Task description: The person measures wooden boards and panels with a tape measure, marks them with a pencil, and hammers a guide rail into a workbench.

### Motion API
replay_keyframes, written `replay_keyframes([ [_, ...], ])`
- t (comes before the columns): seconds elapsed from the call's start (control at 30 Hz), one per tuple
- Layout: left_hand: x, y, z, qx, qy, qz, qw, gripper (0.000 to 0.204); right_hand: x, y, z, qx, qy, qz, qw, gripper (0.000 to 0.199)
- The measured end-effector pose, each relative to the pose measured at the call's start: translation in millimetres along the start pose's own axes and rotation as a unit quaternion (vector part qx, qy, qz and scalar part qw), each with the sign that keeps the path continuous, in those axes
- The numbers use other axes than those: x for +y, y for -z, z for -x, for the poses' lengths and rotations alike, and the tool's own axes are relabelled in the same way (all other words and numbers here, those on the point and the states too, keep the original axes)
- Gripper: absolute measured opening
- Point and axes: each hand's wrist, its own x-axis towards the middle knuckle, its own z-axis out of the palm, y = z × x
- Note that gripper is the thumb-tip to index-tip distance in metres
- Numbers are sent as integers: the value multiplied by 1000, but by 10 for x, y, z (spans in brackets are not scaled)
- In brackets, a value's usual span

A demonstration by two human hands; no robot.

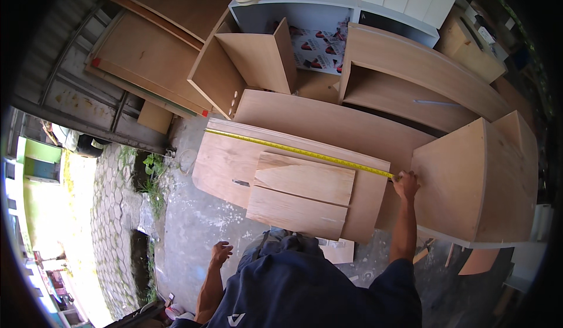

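A yellow tape measure (305,152) is stretched across a long wooden panel (220,167), from its far left corner to its right end. My right hand (406,184) is closed on the tape's right end; whatever else lies inside the fist is hidden. Two smaller plywood boards (304,178) lie side by side on the panel, nearer to me than the tape. Off to the left of my body, my left hand (221,253) hangs over the concrete floor, holding nothing, its fingers loosely apart.
A wooden box cabinet (451,178) stands close beyond my right hand. Behind the panel are an open wooden carcass (404,90) and upright boards (255,58). Large sheets (146,58) lean at the far left. Left of the concrete floor (196,240) runs a paved strip (114,211).
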Motion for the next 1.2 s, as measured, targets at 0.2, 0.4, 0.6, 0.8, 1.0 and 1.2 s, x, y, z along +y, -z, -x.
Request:
replay_keyframes([
  [0.2,12,16,4,-2,-5,-5,1000,50,-7,-2,4,-15,-15,11,1000,29],
  [0.4,-13,16,-3,-10,-6,-10,1000,50,-71,112,43,-28,-16,20,999,30],
  [0.6,-24,13,10,3,-5,-7,1000,49,-33,38,22,-26,-13,31,999,32],
  [0.8,-14,23,25,-4,-1,-27,1000,50,-23,15,31,-14,-11,23,1000,32],
  [1.0,-15,20,34,3,-9,-27,1000,48,-32,15,45,-1,-9,28,1000,31],
  [1.2,-62,37,17,0,-13,-25,1000,49,-68,37,61,3,-13,28,1000,30],
])
